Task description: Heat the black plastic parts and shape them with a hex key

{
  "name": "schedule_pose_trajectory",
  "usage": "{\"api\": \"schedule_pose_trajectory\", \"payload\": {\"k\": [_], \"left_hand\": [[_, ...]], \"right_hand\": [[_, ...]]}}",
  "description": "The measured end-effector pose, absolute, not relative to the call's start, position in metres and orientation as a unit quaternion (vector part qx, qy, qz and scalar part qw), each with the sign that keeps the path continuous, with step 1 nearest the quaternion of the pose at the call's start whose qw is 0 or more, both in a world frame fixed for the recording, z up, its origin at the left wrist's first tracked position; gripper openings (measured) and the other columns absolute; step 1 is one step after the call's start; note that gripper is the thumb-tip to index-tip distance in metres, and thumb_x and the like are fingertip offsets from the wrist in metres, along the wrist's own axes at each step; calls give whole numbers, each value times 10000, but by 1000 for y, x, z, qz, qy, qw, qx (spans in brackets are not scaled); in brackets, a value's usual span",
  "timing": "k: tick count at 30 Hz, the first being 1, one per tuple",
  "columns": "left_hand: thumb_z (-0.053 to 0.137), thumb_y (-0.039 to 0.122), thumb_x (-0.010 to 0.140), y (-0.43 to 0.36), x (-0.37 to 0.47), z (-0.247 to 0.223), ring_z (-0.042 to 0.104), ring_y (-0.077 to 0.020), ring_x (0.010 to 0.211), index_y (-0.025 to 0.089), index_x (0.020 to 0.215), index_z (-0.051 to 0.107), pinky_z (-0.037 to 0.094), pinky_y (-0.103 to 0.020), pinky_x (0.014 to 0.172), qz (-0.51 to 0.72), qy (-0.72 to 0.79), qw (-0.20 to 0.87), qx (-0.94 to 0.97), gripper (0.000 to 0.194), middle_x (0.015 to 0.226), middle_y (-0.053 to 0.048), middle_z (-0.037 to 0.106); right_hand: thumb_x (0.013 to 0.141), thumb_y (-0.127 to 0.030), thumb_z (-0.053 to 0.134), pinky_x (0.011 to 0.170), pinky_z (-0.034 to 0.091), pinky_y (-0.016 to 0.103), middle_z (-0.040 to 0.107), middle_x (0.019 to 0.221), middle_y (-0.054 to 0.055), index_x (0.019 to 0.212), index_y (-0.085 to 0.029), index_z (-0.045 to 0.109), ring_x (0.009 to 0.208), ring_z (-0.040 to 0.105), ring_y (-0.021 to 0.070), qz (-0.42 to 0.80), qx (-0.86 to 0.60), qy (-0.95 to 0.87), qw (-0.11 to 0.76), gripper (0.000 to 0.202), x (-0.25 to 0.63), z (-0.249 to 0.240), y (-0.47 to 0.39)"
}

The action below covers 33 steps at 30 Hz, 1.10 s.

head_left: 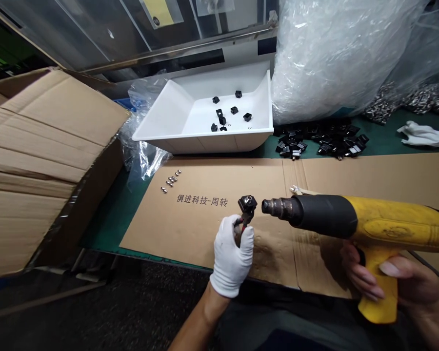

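My left hand [231, 256], in a white glove, is closed around pliers [244, 225] whose handles are mostly hidden by the fingers. The jaws grip a small black part [248, 202] with a shiny metal piece in its top. My bare right hand [391, 280] is wrapped around the grip of a yellow heat gun [395, 222]. The gun's stepped metal nozzle [278, 208] points left at the black part, with a short gap between them. Below both lies a flat cardboard sheet [205, 229].
Several steel pins [171, 180] lie on the cardboard's left. Behind it stands a white tray [201, 141] with several black parts. Right of the tray are a pile of black parts [336, 141], a bulging plastic bag [336, 58] and a white glove [426, 134]. A cardboard box [47, 170] stands left.
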<state>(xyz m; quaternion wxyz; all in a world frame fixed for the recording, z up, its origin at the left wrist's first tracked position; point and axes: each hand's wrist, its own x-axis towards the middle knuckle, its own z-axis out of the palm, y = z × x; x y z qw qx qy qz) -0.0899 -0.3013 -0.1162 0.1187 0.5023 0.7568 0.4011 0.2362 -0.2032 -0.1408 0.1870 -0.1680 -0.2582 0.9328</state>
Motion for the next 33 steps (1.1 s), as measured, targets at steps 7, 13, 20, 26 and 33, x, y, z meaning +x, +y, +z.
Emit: {"api": "schedule_pose_trajectory", "payload": {"k": [7,13,20,26,33], "left_hand": [[539,470,1002,-303,-86,-129,649,-238,916,189,1107,568,528,-359,808,382,753,67,531,302,1008,-98,641],[567,447,991,-302,-86,-129,653,-230,916,191,1116,571,534,-357,825,391,749,83,528,285,1007,-89,639],[592,434,980,-303,-86,-127,643,-235,945,193,1118,576,524,-374,865,403,742,108,524,278,1017,-85,628],[599,439,976,-303,-86,-128,637,-227,923,200,1119,570,520,-374,865,411,739,120,521,281,996,-70,617],[598,436,978,-303,-86,-126,646,-225,937,208,1147,562,529,-366,856,412,735,111,528,286,1015,-71,621]], "right_hand": [[842,-408,641,535,402,258,549,794,44,1123,-180,693,561,468,110,935,-162,-250,195,366,233,-135,-201],[835,-401,642,538,419,271,562,786,55,1107,-170,693,559,489,124,927,-192,-258,194,361,233,-133,-202],[833,-417,643,533,428,281,584,777,54,1079,-168,677,531,492,124,921,-202,-272,194,352,236,-134,-202],[837,-411,643,525,431,271,593,771,52,1077,-175,670,527,507,125,919,-208,-272,194,337,235,-132,-201],[829,-421,649,519,421,286,581,762,58,1074,-186,670,532,510,136,919,-213,-272,187,340,234,-133,-200]]}}
